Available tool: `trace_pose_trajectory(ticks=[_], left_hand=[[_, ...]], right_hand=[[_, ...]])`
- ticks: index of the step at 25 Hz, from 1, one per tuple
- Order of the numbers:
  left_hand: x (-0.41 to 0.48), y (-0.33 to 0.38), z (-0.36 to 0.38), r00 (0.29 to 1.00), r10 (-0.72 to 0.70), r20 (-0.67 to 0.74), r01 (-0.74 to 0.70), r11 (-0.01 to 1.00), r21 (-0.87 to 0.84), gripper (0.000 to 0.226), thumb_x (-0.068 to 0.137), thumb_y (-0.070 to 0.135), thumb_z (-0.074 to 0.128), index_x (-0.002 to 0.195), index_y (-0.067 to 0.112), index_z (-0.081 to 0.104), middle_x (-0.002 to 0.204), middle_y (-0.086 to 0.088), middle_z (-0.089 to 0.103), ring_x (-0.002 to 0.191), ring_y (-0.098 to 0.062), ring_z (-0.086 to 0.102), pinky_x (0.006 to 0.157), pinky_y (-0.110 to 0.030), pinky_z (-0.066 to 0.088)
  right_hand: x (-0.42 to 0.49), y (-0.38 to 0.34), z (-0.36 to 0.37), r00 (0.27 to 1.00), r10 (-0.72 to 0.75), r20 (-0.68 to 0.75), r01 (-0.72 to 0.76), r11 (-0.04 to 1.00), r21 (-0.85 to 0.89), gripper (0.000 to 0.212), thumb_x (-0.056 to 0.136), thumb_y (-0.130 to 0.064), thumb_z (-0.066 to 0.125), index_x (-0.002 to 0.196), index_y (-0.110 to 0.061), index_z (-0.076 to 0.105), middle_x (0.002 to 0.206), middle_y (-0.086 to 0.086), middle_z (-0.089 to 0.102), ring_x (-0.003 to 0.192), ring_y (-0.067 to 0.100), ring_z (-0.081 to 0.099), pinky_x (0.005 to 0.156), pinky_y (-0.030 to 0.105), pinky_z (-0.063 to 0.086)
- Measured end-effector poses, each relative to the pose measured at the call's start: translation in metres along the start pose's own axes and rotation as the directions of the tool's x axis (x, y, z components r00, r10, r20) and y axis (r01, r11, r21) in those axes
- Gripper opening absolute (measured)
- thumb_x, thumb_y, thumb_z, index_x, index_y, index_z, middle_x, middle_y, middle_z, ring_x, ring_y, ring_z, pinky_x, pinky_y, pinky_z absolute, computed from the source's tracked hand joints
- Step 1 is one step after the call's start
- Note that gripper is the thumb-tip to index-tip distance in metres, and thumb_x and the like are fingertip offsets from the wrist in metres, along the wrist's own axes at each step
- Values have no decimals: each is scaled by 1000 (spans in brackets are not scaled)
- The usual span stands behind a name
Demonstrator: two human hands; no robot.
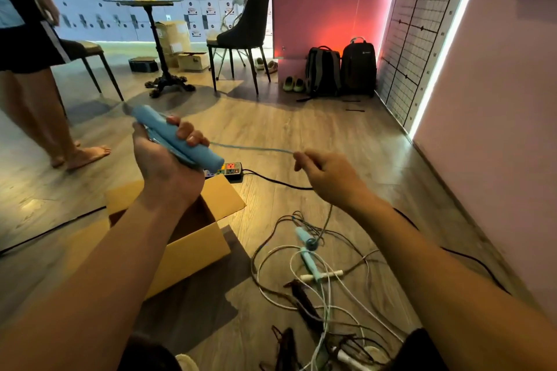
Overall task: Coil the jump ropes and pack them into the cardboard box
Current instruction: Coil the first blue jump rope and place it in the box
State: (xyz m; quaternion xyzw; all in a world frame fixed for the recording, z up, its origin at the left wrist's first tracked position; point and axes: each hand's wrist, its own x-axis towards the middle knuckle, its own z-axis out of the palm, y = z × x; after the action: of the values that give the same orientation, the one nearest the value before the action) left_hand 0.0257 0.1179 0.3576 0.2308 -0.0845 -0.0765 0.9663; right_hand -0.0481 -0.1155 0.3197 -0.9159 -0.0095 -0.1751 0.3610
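Dim, warm light. Far right of the left hand's [162, 159] grip on the blue handle [152, 119], a light strip [445, 48] glares; beyond it, red glow [325, 33]; frame edges bend.

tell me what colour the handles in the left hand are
Light blue handles, gripped in the left hand; head view.

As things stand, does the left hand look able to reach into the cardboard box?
Probably yes. The left hand, gripping the blue handles, hovers above the cardboard box, whose flaps lie open. The rope pinched by the right hand might tug slightly.
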Motion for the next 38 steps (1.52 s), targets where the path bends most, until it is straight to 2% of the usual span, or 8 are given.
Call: trace_pose_trajectory(ticks=[3, 7, 11, 17, 23, 27, 32, 38], left_hand=[[-2, 6, -6, 1000, -23, -20, 22, 999, -37, 53, 100, 53, 28, 69, 19, 53, 61, 6, 44, 51, -9, 43, 57, -23, 42], [-4, 6, -3, 997, -81, -3, 81, 997, -21, 50, 100, 53, 30, 71, 19, 53, 61, 7, 43, 50, -8, 43, 53, -21, 44], [-6, 0, 1, 964, -266, 25, 257, 949, 184, 49, 98, 56, 29, 71, 21, 50, 56, 7, 41, 44, -8, 40, 47, -21, 43], [-22, -20, 9, 770, -637, -31, 477, 543, 691, 60, 95, 63, 28, 66, 15, 49, 49, 0, 37, 36, -13, 36, 41, -23, 37], [-31, -36, 12, 649, -759, -45, 445, 332, 832, 63, 95, 66, 28, 71, 12, 50, 50, -3, 39, 39, -14, 38, 43, -25, 41], [-32, -38, 15, 678, -732, 68, 485, 515, 707, 62, 96, 66, 29, 75, 12, 52, 56, -3, 39, 44, -15, 40, 48, -27, 43], [-18, -31, 14, 929, -340, 148, 296, 920, 257, 48, 104, 49, 26, 87, 11, 50, 70, -3, 49, 61, -16, 49, 64, -29, 51], [6, -18, -14, 982, 105, -155, -48, 943, 330, 45, 103, 53, 29, 104, 13, 50, 79, -2, 56, 74, -14, 58, 81, -32, 52]], right_hand=[[6, 7, -16, 992, 29, -121, -21, 998, 64, 34, 104, -37, 46, 92, -17, 71, 54, -9, 45, 47, 2, 44, 50, 18, 31], [-9, 23, -10, 966, 145, 212, -120, 985, -123, 31, 104, -38, 44, 101, -20, 70, 78, -8, 58, 70, 7, 52, 62, 26, 38], [-2, 31, -22, 976, 219, 20, -218, 975, -44, 28, 104, -30, 43, 93, -17, 66, 73, -1, 57, 66, 16, 53, 58, 29, 42], [-12, 1, -21, 960, 154, 233, -242, 878, 414, 28, 103, -38, 44, 105, -18, 64, 72, 2, 51, 63, 13, 50, 59, 27, 48], [-6, -16, -9, 994, -105, -18, 106, 939, 326, 18, 102, -28, 50, 99, -24, 68, 66, 8, 51, 57, 16, 42, 55, 21, 38], [-4, -7, -1, 995, -95, -29, 99, 961, 259, 25, 101, -38, 50, 87, -25, 66, 61, 4, 49, 54, 11, 42, 55, 24, 38], [-8, 4, 3, 954, 53, 295, -104, 982, 160, 41, 101, -49, 42, 77, -22, 61, 65, 3, 48, 54, 11, 43, 56, 30, 40], [-15, -2, -2, 844, 30, 536, -91, 992, 88, 45, 96, -54, 49, 76, -16, 64, 65, 3, 48, 50, 9, 41, 49, 25, 38]])
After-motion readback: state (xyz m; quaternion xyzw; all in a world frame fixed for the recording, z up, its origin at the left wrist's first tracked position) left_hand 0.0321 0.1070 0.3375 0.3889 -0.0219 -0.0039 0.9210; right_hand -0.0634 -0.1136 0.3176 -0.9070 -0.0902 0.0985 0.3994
